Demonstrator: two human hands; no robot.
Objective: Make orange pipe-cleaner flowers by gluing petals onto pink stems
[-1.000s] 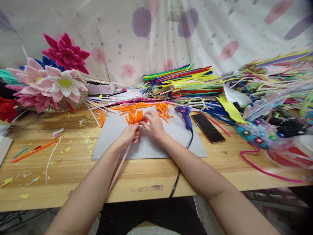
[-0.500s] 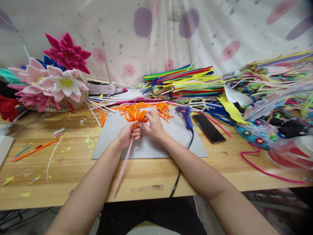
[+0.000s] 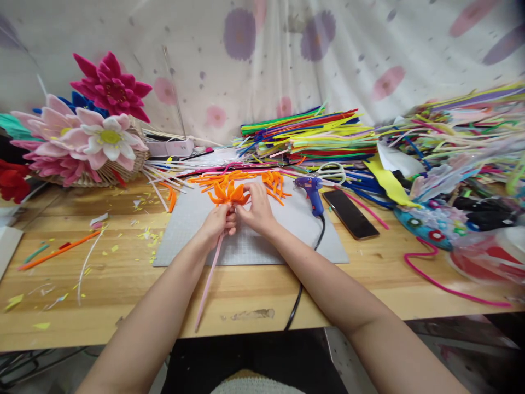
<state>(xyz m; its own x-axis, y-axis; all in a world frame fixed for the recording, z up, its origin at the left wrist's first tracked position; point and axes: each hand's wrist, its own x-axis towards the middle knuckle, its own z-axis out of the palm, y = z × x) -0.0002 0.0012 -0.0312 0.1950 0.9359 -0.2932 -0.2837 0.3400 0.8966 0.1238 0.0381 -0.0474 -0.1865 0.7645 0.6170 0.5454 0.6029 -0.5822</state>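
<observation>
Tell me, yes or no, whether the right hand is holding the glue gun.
No, the glue gun lies on the gray mat, apart from the right hand, which is at the orange flower.

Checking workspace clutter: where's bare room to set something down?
On the gray mat, between the right hand and glue gun; on the wooden table, between phone and magenta strip. The back is crowded with colored strips.

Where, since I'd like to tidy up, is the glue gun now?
In the head view, the glue gun lies right of the right hand, at the far right corner of the gray mat, left of the phone.
</observation>
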